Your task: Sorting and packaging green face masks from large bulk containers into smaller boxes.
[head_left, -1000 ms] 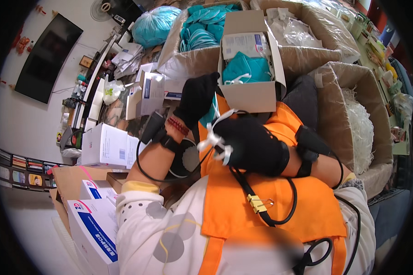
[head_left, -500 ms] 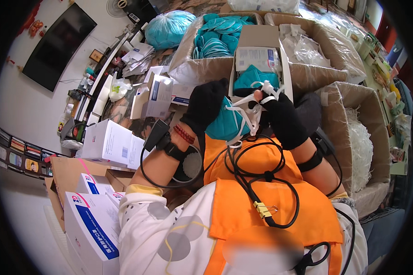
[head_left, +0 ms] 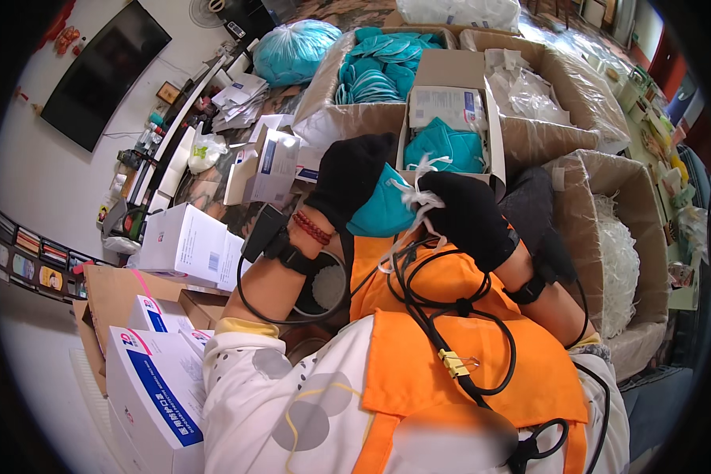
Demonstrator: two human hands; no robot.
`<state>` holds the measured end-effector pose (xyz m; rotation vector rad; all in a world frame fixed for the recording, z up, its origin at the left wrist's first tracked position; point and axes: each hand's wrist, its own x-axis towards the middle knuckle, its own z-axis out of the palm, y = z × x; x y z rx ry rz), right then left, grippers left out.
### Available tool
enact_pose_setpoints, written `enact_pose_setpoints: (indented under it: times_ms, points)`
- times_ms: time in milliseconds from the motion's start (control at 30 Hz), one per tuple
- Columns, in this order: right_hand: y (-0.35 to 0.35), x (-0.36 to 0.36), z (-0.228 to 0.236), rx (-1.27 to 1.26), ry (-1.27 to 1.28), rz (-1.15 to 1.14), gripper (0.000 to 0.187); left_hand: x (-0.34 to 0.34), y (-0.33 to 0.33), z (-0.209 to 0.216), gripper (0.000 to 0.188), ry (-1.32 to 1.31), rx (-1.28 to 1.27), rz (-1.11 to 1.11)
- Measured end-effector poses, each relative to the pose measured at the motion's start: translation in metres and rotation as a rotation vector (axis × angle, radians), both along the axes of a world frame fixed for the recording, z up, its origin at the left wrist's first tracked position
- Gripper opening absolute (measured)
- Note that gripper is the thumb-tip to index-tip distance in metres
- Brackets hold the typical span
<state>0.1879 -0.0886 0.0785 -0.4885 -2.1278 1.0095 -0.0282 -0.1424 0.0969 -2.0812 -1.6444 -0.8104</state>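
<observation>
In its black glove, my left hand is closed on the edge of a teal cup-shaped face mask. White elastic straps hang bunched at the mask's right side. My right hand, gloved in black too, is closed at these straps, its fingertips partly hidden behind them. Just beyond both hands stands an open white carton with its flap up. Teal masks and a white printed packet lie inside it.
Behind the carton, a lined box holds many teal masks. Lined boxes with white packets and white strap material stand at the right. White printed cartons are at the left. A black cable loops over my orange apron.
My right hand has moved slightly down and left, toward the mask. The straps, spread loosely before, now bunch together by its fingers. My left hand still holds the mask.
</observation>
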Motion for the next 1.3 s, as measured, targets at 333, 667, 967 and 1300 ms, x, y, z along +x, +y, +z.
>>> enact_pose_setpoints:
  times_ms: [333,667,967,1300]
  points:
    - [-0.001,-0.007,0.030,-0.693,0.148,0.265,0.014,0.008,0.003,-0.006,0.025,-0.191,-0.132,-0.091]
    - [-0.042,-0.026,0.017,-0.363,0.161,0.185,0.020,-0.001,0.007,-0.013,0.021,-0.166,-0.121,-0.078]
    - [-0.054,-0.012,0.051,0.079,0.077,0.267,0.027,-0.118,-0.002,-0.033,0.034,-0.127,-0.069,0.336]
    - [0.015,-0.008,0.042,-0.707,0.401,0.163,0.022,-0.016,-0.011,0.035,0.027,-0.027,0.052,-0.159]
